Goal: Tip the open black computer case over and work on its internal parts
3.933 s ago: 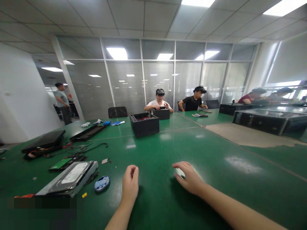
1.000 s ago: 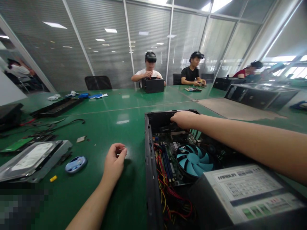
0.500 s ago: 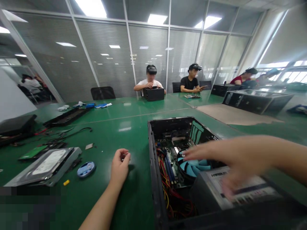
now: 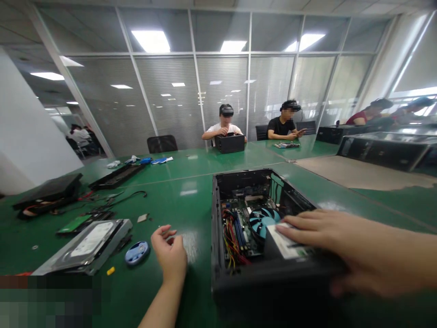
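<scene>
An opened black computer case [image 4: 215, 228] lies on the green table with its inside facing up. Within it show a blue cooling fan [image 4: 264, 221], coloured cables [image 4: 230, 241] and a power supply [image 4: 285, 241] with a white label. My right hand [image 4: 327, 241] is closed over the near right part of the case. Its fingers lie across the power supply and its thumb is lower, on the outer side, partly blurred. To the left of the case my left hand [image 4: 170, 250] rests by the tabletop, fingers loosely curled and apart, holding nothing.
On the left lie a hard drive [image 4: 92, 246], a round blue object [image 4: 137, 253], a small yellow piece [image 4: 111, 271] and a black panel [image 4: 116, 176]. Two people sit across the table, one behind a black case [image 4: 231, 143]. Brown cardboard [image 4: 362, 173] lies far right.
My right hand has come down from above the fan onto the power supply and case side. The near side of the case appears raised. My left hand has shifted slightly; the view has turned left.
</scene>
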Action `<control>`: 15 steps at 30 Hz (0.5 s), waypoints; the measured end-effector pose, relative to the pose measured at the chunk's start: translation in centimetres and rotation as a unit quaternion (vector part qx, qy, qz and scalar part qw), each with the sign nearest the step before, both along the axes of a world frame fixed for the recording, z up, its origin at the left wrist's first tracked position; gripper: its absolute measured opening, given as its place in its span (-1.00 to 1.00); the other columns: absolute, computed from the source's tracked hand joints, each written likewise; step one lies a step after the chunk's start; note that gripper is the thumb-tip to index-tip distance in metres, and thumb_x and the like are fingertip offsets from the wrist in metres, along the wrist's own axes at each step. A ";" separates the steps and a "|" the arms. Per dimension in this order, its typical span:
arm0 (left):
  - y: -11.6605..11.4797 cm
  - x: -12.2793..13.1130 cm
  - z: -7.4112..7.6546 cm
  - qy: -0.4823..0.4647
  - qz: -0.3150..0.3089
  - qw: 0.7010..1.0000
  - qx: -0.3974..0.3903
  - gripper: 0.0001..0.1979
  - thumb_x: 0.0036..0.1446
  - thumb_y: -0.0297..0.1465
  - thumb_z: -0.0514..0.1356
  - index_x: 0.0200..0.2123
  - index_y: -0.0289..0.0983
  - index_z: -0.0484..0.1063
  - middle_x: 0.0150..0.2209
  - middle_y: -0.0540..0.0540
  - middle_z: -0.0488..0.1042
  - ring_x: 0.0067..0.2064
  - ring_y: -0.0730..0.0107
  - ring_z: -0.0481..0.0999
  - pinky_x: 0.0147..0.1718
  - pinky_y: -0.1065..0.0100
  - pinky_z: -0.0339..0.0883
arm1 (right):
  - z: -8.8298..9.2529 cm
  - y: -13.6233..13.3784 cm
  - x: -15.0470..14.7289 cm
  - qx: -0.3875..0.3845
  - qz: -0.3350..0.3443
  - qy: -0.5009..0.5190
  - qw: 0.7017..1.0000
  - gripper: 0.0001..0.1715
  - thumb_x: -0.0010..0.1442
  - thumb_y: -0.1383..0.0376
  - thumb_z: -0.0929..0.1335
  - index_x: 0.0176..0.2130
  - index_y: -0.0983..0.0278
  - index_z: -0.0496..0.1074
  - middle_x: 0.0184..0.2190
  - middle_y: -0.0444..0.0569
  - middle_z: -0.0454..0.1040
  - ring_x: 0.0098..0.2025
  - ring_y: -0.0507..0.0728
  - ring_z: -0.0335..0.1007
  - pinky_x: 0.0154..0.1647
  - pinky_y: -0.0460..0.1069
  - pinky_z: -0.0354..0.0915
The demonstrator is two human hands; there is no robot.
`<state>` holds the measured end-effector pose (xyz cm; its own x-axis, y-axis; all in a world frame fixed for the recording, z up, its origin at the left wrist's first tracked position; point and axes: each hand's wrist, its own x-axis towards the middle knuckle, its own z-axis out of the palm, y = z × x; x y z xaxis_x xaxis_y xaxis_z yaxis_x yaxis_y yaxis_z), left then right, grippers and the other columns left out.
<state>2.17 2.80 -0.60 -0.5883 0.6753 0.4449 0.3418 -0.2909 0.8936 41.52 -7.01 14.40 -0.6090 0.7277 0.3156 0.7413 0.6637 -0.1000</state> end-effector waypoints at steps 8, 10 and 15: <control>0.4 -1.0 0.3 -0.014 0.014 0.999 -0.026 -0.73 0.03 -0.40 0.19 -0.15 -0.19 0.26 -0.30 0.02 0.32 -0.24 0.30 0.39 -0.21 0.26 0.28 | 0.3 20.6 -11.7 0.109 -0.178 -0.007 0.978 0.03 0.18 0.28 0.38 0.43 0.20 -0.21 0.40 0.27 -0.05 0.31 0.40 0.03 0.25 0.29 -0.14; 0.3 -0.9 0.5 0.005 0.004 1.000 -0.021 -0.75 0.04 -0.39 0.18 -0.17 -0.19 0.26 -0.29 0.01 0.32 -0.24 0.29 0.39 -0.22 0.25 0.29 | -1.7 22.0 -13.6 0.103 -0.267 0.052 0.957 -0.04 0.22 0.36 0.29 0.43 0.23 -0.25 0.40 0.30 -0.07 0.29 0.36 0.06 0.23 0.27 -0.12; 0.5 -0.9 0.1 0.037 -0.030 0.998 -0.037 -0.79 0.04 -0.36 0.17 -0.20 -0.20 0.32 -0.26 -0.03 0.37 -0.21 0.26 0.42 -0.19 0.22 0.32 | -7.1 19.8 -12.5 -0.018 -0.211 0.067 0.975 -0.03 0.15 0.31 0.34 0.41 0.20 -0.12 0.30 0.22 0.18 0.21 0.32 0.22 0.21 0.23 -0.01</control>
